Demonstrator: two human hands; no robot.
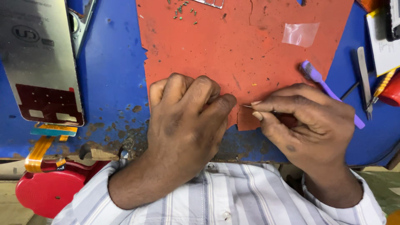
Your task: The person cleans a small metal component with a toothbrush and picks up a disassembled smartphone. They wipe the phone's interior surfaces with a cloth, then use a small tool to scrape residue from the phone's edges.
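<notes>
My left hand [185,112] is curled into a fist on the near edge of a worn red mat [250,46]; whatever it holds is hidden inside the fingers. My right hand [308,125] pinches a thin metal tool [246,106], likely tweezers, whose tip points left toward my left thumb. The two hands are almost touching above a tear in the mat's edge.
A phone screen panel [39,62] with an orange flex cable [39,148] lies at the left on the blue table [112,83]. Several tiny screws [181,11] sit at the mat's far side. A purple brush [321,81], clear film [301,34], metal tweezers [363,79] and a red round case [50,189] lie around.
</notes>
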